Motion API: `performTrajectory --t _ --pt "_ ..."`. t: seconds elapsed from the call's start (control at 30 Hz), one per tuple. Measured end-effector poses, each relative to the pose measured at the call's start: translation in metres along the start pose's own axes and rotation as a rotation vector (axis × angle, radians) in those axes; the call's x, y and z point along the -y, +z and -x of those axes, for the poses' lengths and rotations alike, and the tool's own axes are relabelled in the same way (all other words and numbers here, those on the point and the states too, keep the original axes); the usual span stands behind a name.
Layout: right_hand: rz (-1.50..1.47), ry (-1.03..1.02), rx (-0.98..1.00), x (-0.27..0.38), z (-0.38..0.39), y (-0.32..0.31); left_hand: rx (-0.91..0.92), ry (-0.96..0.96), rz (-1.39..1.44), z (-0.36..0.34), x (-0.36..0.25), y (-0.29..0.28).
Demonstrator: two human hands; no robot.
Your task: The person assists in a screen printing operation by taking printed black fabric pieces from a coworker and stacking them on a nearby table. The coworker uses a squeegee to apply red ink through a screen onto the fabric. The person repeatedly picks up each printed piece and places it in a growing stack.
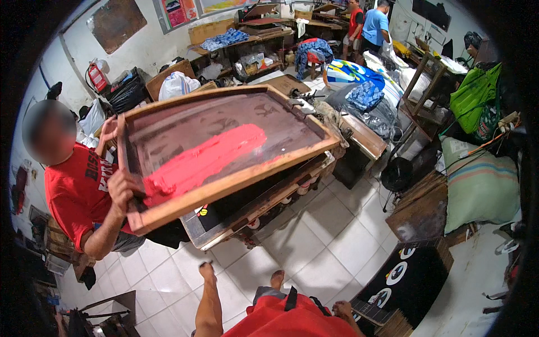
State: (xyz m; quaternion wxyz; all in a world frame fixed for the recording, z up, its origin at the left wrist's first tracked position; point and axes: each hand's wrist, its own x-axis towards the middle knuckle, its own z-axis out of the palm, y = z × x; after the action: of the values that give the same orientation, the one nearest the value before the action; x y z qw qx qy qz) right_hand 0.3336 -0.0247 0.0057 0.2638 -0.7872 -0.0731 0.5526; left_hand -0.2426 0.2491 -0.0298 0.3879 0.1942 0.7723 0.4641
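Note:
My left hand (pixel 208 273) hangs low at the end of my bare forearm, its fingers closed near a small dark shape that I cannot identify. By my right side, my right hand (pixel 342 308) is curled beside the corner of a stack of flat boards (pixel 393 326); whether it grips one is not clear. In front of me, a co-worker (pixel 78 185) in a red shirt holds up a wooden-framed printing screen (pixel 238 188) with both hands. Thick red ink (pixel 208 157) lies across its mesh. Beneath the tilted screen stands a printing table (pixel 264 210) with dark fabric on it.
Black fabric with white round prints (pixel 396 273) lies over boards at my right. Beyond it sit a stuffed pale green sack (pixel 480 182) and a black fan (pixel 397 174). A bench (pixel 362 135) and wrapped bundles stand farther back, near two more people. White tiles (pixel 314 236) cover the floor.

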Motion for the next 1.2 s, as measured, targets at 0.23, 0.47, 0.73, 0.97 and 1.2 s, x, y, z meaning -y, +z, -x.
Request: performTrajectory --t 0.23,0.47,0.73,0.97,1.2 --pt "0.317 -0.552 0.370 0.199 -0.032 0.183 -0.074 -0.157 0.374 -0.074 -0.121 0.018" --pt "-0.808 -0.221 0.765 0.414 -0.042 0.352 0.147 -0.161 0.340 -0.061 -0.173 -0.010" --pt "-1.038 -0.165 1.132 0.449 -0.066 0.367 0.221 -0.095 0.172 -0.004 -0.206 -0.015" --pt "-1.118 -0.298 0.907 0.330 0.028 0.252 -0.106 0.148 0.016 0.039 -0.224 -0.073" --pt "-1.210 -0.334 0.655 0.126 0.163 0.107 0.228 0.589 0.062 0.134 -0.261 -0.053"
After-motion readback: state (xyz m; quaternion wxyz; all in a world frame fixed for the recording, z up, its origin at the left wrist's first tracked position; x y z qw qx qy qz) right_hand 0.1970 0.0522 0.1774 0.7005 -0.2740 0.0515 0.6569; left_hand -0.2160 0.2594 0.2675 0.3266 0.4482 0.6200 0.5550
